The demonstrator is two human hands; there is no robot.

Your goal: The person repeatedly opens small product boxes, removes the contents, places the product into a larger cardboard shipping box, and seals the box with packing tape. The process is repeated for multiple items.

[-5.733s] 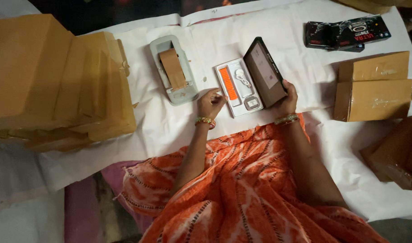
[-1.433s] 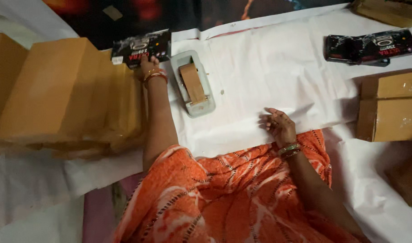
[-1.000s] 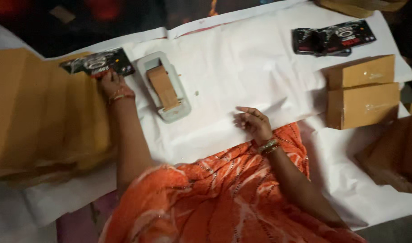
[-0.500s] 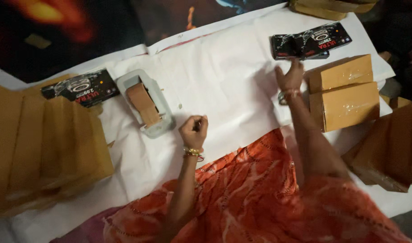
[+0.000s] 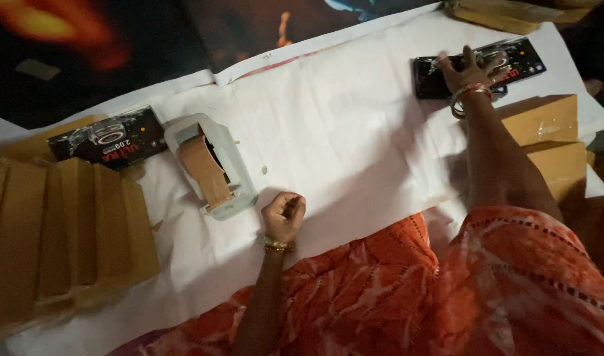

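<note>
Nearest, the left hand (image 5: 283,216) rests on the white paper-covered bench (image 5: 354,132) with fingers curled into a loose fist, holding nothing visible, just beside the grey tape dispenser with brown tape (image 5: 211,166). Farther off, the right hand (image 5: 465,71) lies with fingers spread flat on a glossy black packet (image 5: 440,82), beyond stacked brown cardboard boxes (image 5: 546,122).

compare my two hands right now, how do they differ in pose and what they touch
The left hand is curled into a loose fist near the body; the right hand is stretched far out, fingers spread. The left hand holds nothing and rests on the white paper beside the tape dispenser; the right hand presses on a black glossy packet. Both wear bangles at the wrist.
</note>
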